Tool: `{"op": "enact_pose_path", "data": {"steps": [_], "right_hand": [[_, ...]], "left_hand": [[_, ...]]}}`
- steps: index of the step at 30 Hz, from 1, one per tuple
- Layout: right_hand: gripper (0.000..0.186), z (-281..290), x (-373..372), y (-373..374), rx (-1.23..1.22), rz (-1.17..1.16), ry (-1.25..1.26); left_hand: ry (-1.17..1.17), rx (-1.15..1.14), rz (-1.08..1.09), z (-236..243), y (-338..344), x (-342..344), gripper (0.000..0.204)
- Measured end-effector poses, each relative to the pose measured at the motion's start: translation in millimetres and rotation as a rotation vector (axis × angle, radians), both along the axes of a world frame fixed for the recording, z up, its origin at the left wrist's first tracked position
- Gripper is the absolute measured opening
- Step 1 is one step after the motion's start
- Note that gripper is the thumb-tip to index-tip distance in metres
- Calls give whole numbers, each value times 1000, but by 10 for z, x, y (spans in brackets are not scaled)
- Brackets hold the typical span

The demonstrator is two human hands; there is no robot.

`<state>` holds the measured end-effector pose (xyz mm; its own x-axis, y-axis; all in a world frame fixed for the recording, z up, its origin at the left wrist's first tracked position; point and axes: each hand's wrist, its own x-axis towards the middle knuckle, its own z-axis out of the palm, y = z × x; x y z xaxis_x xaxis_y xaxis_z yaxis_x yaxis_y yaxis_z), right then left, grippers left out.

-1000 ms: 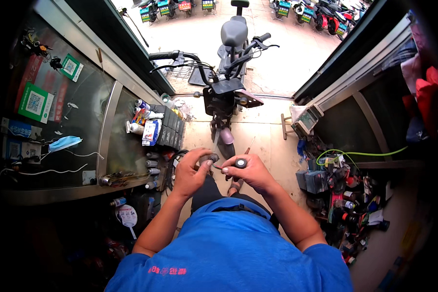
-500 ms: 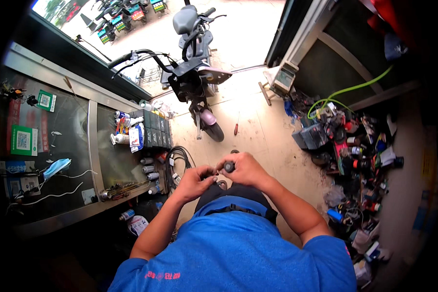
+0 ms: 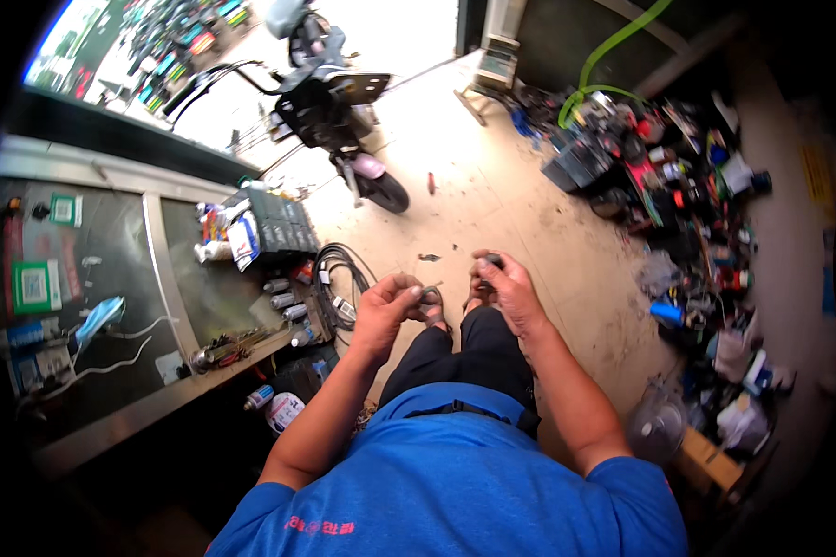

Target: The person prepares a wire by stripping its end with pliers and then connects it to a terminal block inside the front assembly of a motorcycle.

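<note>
In front of my thighs my left hand (image 3: 387, 311) is closed, thumb and fingers pinched together on something too small to name. To its right and a little farther forward, my right hand (image 3: 513, 292) curls around a dark, round-ended object (image 3: 493, 262), most of which its fingers hide. A gap separates the two hands, and my sandalled feet show below and between them. Ahead stands a two-wheeled scooter (image 3: 330, 121) with black handlebars and a pinkish front fender. A red-handled tool (image 3: 431, 183) lies on the floor near its front wheel.
At left, a workbench (image 3: 93, 432) carries a dark drawer cabinet (image 3: 283, 223), with bottles and cans nearby. A coiled black cable (image 3: 344, 278) lies beside it. Piled parts and tools (image 3: 659, 176) line the right side, under a green hose (image 3: 590, 65). Small dark bits (image 3: 428, 257) lie on the floor.
My hands have come apart, the right one moving to the right with the dark object. My view has shifted, so the scooter sits higher and farther left, and my legs and feet show more.
</note>
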<state>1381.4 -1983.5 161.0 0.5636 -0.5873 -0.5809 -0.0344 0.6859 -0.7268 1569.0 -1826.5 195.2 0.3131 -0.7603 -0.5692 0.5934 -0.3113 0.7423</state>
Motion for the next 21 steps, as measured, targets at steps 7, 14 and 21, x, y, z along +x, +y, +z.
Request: {"op": "enact_pose_path", "data": {"steps": [7, 14, 21], "right_hand": [[37, -489, -1243, 758, -39, 22, 162], [42, -917, -2350, 1460, -93, 9, 85], [45, -1270, -3202, 1806, 27, -345, 70]], "left_hand": [[-25, 142, -62, -519, 218, -878, 16], [154, 232, -90, -1210, 41, -2313, 16], [100, 332, -322, -1634, -137, -3436, 16]]}}
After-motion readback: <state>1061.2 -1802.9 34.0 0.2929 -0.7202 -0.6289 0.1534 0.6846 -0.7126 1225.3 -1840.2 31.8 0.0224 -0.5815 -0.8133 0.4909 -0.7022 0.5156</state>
